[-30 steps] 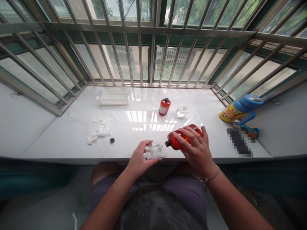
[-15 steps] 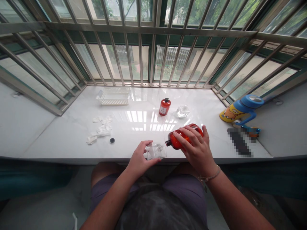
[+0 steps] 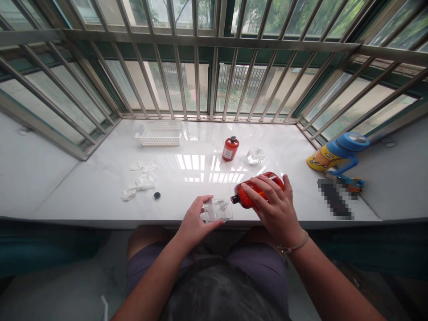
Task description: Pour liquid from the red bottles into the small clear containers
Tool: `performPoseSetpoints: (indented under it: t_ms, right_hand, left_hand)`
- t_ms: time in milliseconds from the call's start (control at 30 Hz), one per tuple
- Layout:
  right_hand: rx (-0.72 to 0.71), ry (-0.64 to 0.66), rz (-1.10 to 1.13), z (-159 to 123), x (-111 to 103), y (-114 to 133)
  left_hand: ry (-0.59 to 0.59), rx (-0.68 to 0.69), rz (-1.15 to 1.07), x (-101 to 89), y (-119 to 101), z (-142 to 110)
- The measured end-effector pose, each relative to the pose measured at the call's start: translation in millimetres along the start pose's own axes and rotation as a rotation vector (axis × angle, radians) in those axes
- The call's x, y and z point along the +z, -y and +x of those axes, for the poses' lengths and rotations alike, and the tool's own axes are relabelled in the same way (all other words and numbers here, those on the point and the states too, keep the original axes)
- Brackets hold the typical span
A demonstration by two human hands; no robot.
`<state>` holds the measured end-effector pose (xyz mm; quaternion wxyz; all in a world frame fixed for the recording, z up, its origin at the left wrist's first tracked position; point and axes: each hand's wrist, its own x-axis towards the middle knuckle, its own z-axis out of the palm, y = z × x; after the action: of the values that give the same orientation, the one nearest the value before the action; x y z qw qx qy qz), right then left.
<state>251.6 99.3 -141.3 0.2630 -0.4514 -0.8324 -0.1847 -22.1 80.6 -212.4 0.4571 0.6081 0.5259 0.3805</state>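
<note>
My right hand (image 3: 276, 207) grips a large orange bottle (image 3: 249, 196), tipped on its side with its dark neck pointing left. The neck sits just above a small clear square glass container (image 3: 219, 210) near the front edge of the white sill (image 3: 187, 178). My left hand (image 3: 194, 223) holds that container between thumb and fingers. A small black cap (image 3: 157, 195) lies on the sill to the left.
A smaller orange bottle (image 3: 230, 148) stands upright further back, with a clear glass piece (image 3: 256, 154) beside it. A white plastic basket (image 3: 159, 133) sits at the back left. Crumpled white wipes (image 3: 140, 180) lie left. A blue and yellow cup (image 3: 336, 154) lies at the right. Metal bars (image 3: 214, 67) close the back.
</note>
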Motion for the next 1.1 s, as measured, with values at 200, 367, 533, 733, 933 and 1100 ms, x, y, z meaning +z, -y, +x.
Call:
performPoseSetpoints:
  t_ms: [200,367,533,733,933,1100]
  right_hand:
    - [-0.007,0.000,-0.009,1.5,-0.3,-0.5]
    - [-0.004,0.000,-0.014,2.2,-0.7,-0.7]
    - [-0.010,-0.004,-0.015,3.4,-1.5,-0.4]
    - [-0.015,-0.003,-0.019,4.3,-2.8,0.2]
    - [-0.022,-0.007,-0.028,5.0,-3.0,-0.2]
    - [-0.028,0.002,-0.027,6.0,-2.6,-1.4]
  left_hand:
    - [-0.009,-0.027,-0.011,1.0,-0.6,0.1]
    - [-0.009,-0.056,-0.037,2.0,-0.3,-0.1]
    - [0.002,-0.083,-0.078,3.7,0.1,0.3]
    - [0.003,-0.088,-0.118,6.7,-0.2,0.7]
    - [0.003,-0.088,-0.136,7.7,1.0,0.6]
    - [0.004,-0.100,-0.130,7.2,0.0,1.6]
